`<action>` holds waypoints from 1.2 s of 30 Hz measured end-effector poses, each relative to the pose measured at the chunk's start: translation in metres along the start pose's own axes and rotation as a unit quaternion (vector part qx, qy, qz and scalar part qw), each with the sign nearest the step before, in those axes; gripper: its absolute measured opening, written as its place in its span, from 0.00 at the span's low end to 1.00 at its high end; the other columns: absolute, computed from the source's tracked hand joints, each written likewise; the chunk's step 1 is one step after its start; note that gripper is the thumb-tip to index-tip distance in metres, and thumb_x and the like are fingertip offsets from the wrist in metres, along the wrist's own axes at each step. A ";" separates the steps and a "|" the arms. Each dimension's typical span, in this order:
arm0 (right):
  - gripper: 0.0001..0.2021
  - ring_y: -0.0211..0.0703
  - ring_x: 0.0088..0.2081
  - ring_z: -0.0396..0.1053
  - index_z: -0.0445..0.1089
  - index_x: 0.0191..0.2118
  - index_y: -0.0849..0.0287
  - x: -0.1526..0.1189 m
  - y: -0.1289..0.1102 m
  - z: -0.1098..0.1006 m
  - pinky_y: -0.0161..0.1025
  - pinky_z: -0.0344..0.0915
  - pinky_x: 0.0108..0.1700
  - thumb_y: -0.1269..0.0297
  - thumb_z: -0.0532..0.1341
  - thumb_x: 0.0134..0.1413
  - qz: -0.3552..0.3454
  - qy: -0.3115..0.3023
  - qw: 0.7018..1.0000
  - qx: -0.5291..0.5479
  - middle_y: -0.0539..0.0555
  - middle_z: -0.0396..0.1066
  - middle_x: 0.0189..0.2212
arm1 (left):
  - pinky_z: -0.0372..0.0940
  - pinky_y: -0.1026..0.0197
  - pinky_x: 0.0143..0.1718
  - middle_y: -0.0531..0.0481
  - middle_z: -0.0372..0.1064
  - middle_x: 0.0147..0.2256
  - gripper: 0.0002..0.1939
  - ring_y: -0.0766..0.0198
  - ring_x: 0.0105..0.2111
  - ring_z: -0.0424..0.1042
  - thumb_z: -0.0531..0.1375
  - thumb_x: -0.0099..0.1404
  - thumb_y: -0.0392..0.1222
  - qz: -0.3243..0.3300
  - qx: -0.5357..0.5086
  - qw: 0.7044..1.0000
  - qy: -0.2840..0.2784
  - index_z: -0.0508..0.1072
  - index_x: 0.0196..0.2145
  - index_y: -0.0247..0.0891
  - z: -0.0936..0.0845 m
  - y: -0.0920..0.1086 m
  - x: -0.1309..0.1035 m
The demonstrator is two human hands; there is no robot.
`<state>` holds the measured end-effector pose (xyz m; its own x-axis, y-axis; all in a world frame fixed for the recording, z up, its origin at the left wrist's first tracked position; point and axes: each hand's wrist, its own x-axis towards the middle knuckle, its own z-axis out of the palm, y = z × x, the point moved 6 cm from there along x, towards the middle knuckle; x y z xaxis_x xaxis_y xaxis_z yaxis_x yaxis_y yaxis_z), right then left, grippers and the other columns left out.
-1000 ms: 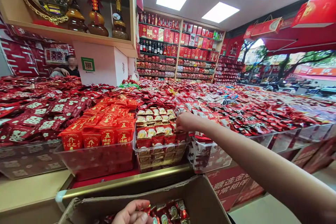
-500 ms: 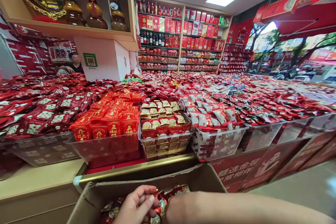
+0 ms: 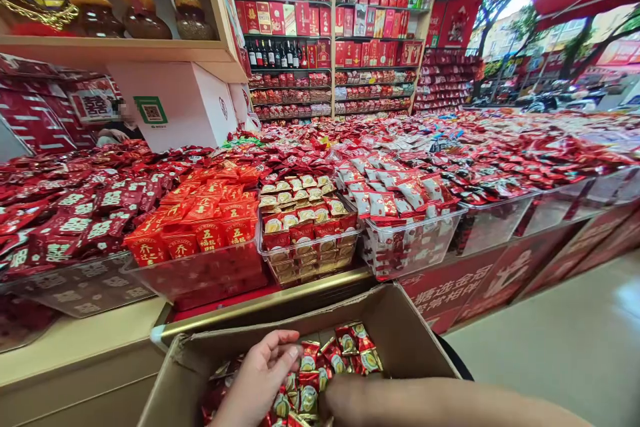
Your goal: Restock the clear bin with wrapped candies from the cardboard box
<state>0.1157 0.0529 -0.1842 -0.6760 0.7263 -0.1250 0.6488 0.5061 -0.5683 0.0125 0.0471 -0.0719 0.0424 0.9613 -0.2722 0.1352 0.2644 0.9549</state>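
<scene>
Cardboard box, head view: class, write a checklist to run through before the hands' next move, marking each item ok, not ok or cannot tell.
1. Cardboard box open at the top: ok.
2. Red-and-gold packets inside it: ok, several show.
3. Those packets in tidy rows: not ok, they lie jumbled.
4. Left hand at the packets: ok; whether it grips one, cannot tell.
5. Right hand holding a packet: cannot tell, it is blurred.
6. Clear tub beyond the box, its packets in rows: ok.
</scene>
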 end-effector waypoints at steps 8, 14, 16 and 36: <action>0.18 0.32 0.19 0.61 0.60 0.27 0.60 -0.024 -0.026 -0.106 0.29 0.55 0.20 0.51 0.62 0.36 0.031 0.026 0.871 0.489 0.46 0.64 0.18 | 0.63 0.62 0.36 0.48 0.73 0.33 0.18 0.62 0.34 0.70 0.62 0.51 0.38 0.001 -0.020 0.987 -0.160 0.70 0.41 0.36 0.029 0.005 -0.012; 0.16 0.29 0.19 0.60 0.58 0.21 0.63 -0.035 -0.015 -0.105 0.29 0.56 0.23 0.58 0.64 0.36 0.052 0.106 0.764 0.635 0.46 0.66 0.17 | 0.58 0.70 0.21 0.55 0.70 0.25 0.16 0.68 0.23 0.69 0.58 0.56 0.40 -0.025 0.009 0.986 -0.166 0.69 0.44 0.39 0.043 0.018 -0.018; 0.15 0.29 0.19 0.61 0.59 0.21 0.63 -0.036 -0.012 -0.103 0.30 0.56 0.23 0.58 0.64 0.38 0.057 0.105 0.748 0.653 0.47 0.67 0.18 | 0.58 0.69 0.22 0.53 0.72 0.27 0.16 0.67 0.24 0.70 0.57 0.57 0.41 -0.003 0.022 0.984 -0.175 0.68 0.45 0.39 0.044 0.021 -0.019; 0.12 0.35 0.26 0.66 0.66 0.36 0.61 -0.045 -0.024 -0.106 0.36 0.65 0.28 0.60 0.59 0.44 0.022 0.166 0.754 0.635 0.51 0.68 0.26 | 0.64 0.70 0.33 0.55 0.69 0.31 0.22 0.71 0.31 0.68 0.64 0.48 0.36 0.019 -0.132 0.990 0.036 0.64 0.41 0.37 0.017 0.020 -0.010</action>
<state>0.1676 0.0571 -0.0784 -0.4014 0.9128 -0.0761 -0.3331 -0.2229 -0.9162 0.0321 0.0415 -0.0521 -0.0291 0.9716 -0.2346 -0.1296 0.2291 0.9647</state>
